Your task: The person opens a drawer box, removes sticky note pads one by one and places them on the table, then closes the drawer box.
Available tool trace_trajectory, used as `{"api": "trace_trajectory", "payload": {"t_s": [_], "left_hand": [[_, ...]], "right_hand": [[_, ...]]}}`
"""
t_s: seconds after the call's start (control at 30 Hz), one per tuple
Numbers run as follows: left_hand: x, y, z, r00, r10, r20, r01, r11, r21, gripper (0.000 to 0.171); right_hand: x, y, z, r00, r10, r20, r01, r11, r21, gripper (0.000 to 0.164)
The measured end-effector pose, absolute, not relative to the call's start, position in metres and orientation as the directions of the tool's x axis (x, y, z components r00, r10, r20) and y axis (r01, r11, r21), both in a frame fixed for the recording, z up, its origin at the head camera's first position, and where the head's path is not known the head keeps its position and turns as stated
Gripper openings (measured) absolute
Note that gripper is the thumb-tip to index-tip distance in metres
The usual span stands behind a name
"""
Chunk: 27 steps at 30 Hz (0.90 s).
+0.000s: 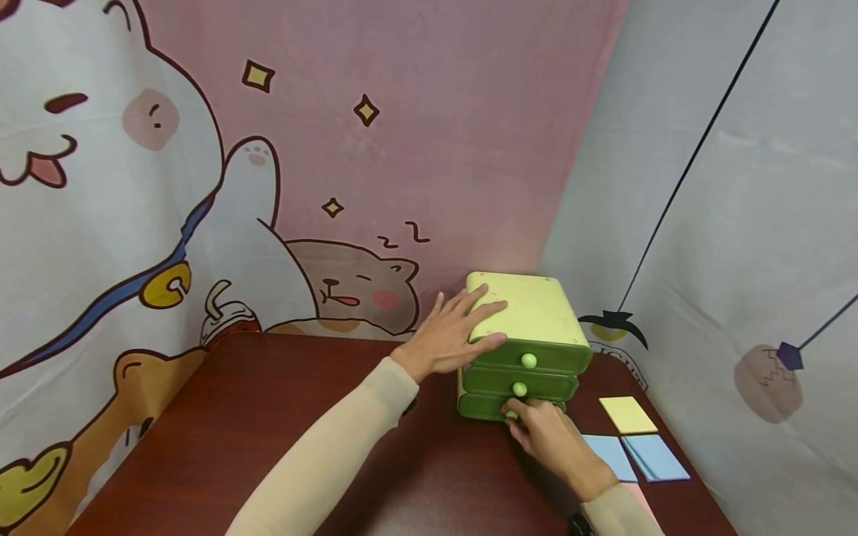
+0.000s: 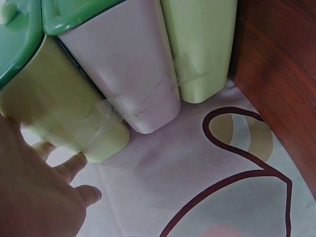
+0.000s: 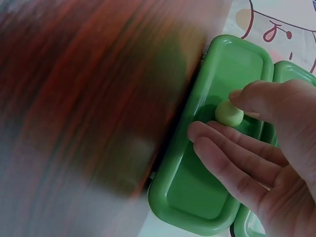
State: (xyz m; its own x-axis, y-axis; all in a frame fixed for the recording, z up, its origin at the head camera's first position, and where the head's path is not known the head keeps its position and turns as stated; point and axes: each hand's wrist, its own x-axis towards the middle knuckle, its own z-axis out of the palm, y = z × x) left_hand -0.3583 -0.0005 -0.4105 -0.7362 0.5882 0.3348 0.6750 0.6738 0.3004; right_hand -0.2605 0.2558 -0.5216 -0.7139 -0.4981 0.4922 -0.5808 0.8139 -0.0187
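Observation:
A small three-drawer box (image 1: pixel 532 301) with a pale yellow top and green drawer fronts stands on the brown table. My left hand (image 1: pixel 452 335) rests with spread fingers on the left part of its top. At the lowest drawer (image 3: pixel 190 197), my right hand (image 1: pixel 553 439) has its thumb and fingers around the round light-green knob (image 3: pixel 229 113). That drawer looks closed, as do the two above it. The left wrist view shows the box's side (image 2: pixel 123 64) in stacked tiers, with clear tape across them and my left hand (image 2: pixel 39 187) beside the top tier.
On the table (image 1: pixel 268 432), right of the box, lie a yellow paper square (image 1: pixel 628 415), blue paper pieces (image 1: pixel 657 456) and a pink one (image 1: pixel 640 497), partly behind the right forearm. A printed cloth (image 1: pixel 436 134) hangs behind the table and along its right side.

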Motion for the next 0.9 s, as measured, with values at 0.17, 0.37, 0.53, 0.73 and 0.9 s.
{"api": "trace_trajectory", "payload": {"t_s": [0.17, 0.37, 0.53, 0.73, 0.9], "left_hand": [[-0.359, 0.001, -0.411, -0.739, 0.585, 0.334, 0.672, 0.679, 0.296, 0.074], [-0.356, 0.002, -0.413, -0.747, 0.576, 0.332, 0.662, 0.689, 0.294, 0.083], [-0.353, 0.0, -0.414, -0.751, 0.569, 0.334, 0.656, 0.697, 0.288, 0.092], [-0.345, -0.012, -0.418, -0.758, 0.566, 0.325, 0.646, 0.722, 0.248, 0.1], [-0.339, -0.025, -0.426, -0.765, 0.557, 0.323, 0.634, 0.738, 0.229, 0.106]], "right_hand": [[-0.26, 0.256, -0.521, -0.724, -0.493, 0.483, -0.57, 0.821, -0.017, 0.025], [-0.254, 0.257, -0.52, -0.77, -0.458, 0.444, -0.52, 0.854, -0.02, 0.023], [-0.246, 0.259, -0.518, -0.813, -0.426, 0.395, -0.478, 0.878, -0.037, 0.027], [-0.236, 0.26, -0.513, -0.846, -0.396, 0.356, -0.439, 0.897, -0.047, 0.033], [-0.227, 0.261, -0.511, -0.837, -0.392, 0.382, -0.44, 0.897, -0.044, 0.034]]}}
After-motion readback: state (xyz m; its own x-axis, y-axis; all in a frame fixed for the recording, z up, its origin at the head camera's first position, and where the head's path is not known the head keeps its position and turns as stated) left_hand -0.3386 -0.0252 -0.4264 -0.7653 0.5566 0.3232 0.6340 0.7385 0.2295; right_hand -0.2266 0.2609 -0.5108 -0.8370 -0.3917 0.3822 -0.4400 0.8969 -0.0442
